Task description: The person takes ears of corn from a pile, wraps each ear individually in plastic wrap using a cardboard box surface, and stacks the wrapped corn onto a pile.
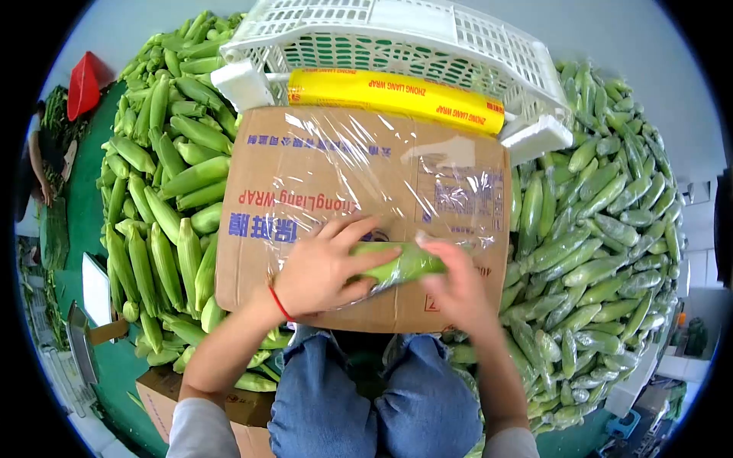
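A green ear of corn [405, 265] lies across the lower part of a cardboard box [321, 179], with clear plastic film around it. My left hand [328, 263] is closed over the ear's left end, fingers bent along its upper side. At the other end my right hand [452, 278] grips the corn, slightly smeared by motion. More clear film [366, 160] stretches over the box top, up to a yellow wrap roll [397, 98] held at the box's far edge.
Unwrapped corn [172, 183] is heaped on the left, film-wrapped corn [603, 252] on the right. Behind the roll stands a white plastic crate [397, 34]. An open carton [244, 412] sits lower left. Another person [38, 160] is at the far left, near a red scoop-like object [88, 85].
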### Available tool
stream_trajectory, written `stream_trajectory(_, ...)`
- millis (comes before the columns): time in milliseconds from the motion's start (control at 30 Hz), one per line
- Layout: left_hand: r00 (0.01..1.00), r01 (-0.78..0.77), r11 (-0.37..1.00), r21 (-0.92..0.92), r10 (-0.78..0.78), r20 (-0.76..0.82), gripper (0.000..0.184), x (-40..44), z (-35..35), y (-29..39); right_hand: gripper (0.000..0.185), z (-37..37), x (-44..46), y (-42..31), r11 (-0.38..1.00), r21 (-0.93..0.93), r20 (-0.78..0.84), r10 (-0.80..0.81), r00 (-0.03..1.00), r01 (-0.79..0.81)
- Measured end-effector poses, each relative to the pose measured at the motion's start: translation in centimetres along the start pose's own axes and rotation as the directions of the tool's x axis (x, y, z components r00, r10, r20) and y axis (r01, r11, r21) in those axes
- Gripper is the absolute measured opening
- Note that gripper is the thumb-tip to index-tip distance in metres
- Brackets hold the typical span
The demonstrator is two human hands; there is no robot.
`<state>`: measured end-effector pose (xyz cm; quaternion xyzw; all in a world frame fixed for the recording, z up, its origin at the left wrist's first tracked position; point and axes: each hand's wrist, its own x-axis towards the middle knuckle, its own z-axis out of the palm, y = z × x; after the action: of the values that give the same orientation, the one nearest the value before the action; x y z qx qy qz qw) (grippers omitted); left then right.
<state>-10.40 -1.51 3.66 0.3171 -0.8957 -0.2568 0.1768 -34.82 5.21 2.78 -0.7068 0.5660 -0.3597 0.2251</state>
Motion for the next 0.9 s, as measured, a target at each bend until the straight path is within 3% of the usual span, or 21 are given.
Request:
stream_trajectory(33,0.991,0.042,0.999,0.017,-0.04,-0.129,0.062,-1.5,0.8,0.0,0.03,2.1,1.0,1.0,0.945,-0.308,0.043,-0.104,0.994,0.112)
stream_trajectory(100,0.902,0.167,0.976,-0.138,-0.207,-0.378,0.072,-6.9,3.6,-0.4,0.03,3.1,1.7,2.4,0.927,-0.351,0.013,-0.135,0.991,0.13)
stream_trajectory(167,0.916,0.33,0.924,0.192,-0.264,-0.303,0.068,-12.0,4.0,0.2,0.028,3.6,1.9,3.2,0.894,-0.423,-0.041,-0.18,0.983,0.146)
stream_trajectory(200,0.962,0.168,0.932,0.32,-0.084,-0.259,0.049,-13.2,3.2,-1.0,0.027,3.8,2.1,3.3,0.898,-0.413,-0.066,-0.192,0.979,0.148)
stream_trajectory(233,0.795,0.504,0.849,-0.159,-0.528,-0.298,0.025,-12.4,1.5,-1.0,0.025,3.9,2.7,3.2,0.899,-0.406,-0.088,-0.217,0.972,0.164)
stream_trajectory(267,0.449,0.582,0.508,-0.635,-0.852,-0.27,0.007,-11.6,-0.2,-0.9,0.023,4.0,3.0,3.1,0.898,-0.397,-0.103,-0.248,0.963,0.189)
stream_trajectory(300,0.537,0.457,0.746,-0.484,-0.665,-0.519,0.013,-9.1,-2.3,-3.0,0.018,4.2,3.3,3.2,0.896,-0.392,-0.139,-0.283,0.949,0.21)
stream_trajectory(333,0.73,0.324,0.942,-0.088,-0.308,-0.61,0.01,-5.5,-4.7,-4.3,0.017,4.3,3.4,3.3,0.897,-0.378,-0.135,-0.3,0.944,0.23)
stream_trajectory(367,0.771,0.299,0.951,-0.082,-0.291,-0.567,0.009,-2.5,-5.2,-4.7,0.016,4.2,3.5,3.6,0.896,-0.37,-0.136,-0.314,0.94,0.245)
stream_trajectory(400,0.833,0.267,0.942,-0.203,-0.332,-0.442,0.006,0.5,-4.7,-4.8,0.015,4.1,3.6,3.7,0.893,-0.366,-0.135,-0.33,0.934,0.263)
stream_trajectory(433,0.876,0.399,0.879,-0.26,-0.449,-0.173,0.009,3.2,-3.8,-4.8,0.013,4.0,3.9,3.7,0.892,-0.367,-0.141,-0.334,0.932,0.263)
stream_trajectory(467,0.961,0.248,0.969,-0.007,-0.247,-0.123,0.013,5.0,-1.7,-5.4,0.014,4.0,4.1,3.7,0.902,-0.354,-0.125,-0.307,0.944,0.246)
stream_trajectory(500,0.981,0.01,0.912,0.411,-0.088,0.171,0.02,5.9,0.9,-5.4,0.015,3.9,4.4,3.8,0.912,-0.342,-0.108,-0.278,0.954,0.227)
stream_trajectory(533,0.95,0.141,0.857,0.496,-0.258,0.176,0.025,5.5,1.8,-2.3,0.017,3.7,4.4,4.0,0.923,-0.326,-0.087,-0.243,0.966,0.203)
stream_trajectory(567,0.977,0.062,0.919,0.389,-0.135,0.164,0.031,3.9,1.0,0.8,0.023,3.2,3.8,3.4,0.939,-0.336,0.023,-0.064,0.998,0.068)
stream_trajectory(600,0.904,0.274,0.929,0.247,-0.337,0.263,0.049,2.5,0.5,3.8,0.023,2.7,2.7,2.2,0.931,-0.366,0.134,0.05,0.99,0.002)
stream_trajectory(667,0.975,0.137,0.972,0.193,-0.167,0.149,0.076,-2.2,2.3,5.5,0.025,1.8,1.3,-0.2,0.895,-0.438,0.354,0.256,0.9,-0.082)
stream_trajectory(767,0.993,0.11,0.947,0.302,-0.118,0.009,0.081,-1.3,2.7,3.1,0.031,1.1,1.5,-2.0,0.87,-0.46,0.381,0.375,0.845,-0.179)
stream_trajectory(833,0.978,0.166,0.881,0.444,-0.088,-0.191,0.082,3.5,1.1,-2.2,0.042,1.6,2.7,-1.3,0.851,-0.456,0.275,-0.142,0.951,0.259)
stream_trajectory(867,0.948,0.196,0.838,0.509,-0.028,-0.318,0.082,6.2,-0.5,-4.9,0.049,2.0,3.8,-0.7,0.751,-0.474,0.208,-0.411,0.888,0.459)
stream_trajectory(900,0.979,0.13,0.901,0.415,-0.049,-0.198,0.08,8.0,-0.8,-7.8,0.061,2.8,5.0,0.1,0.77,-0.459,0.233,-0.377,0.897,0.443)
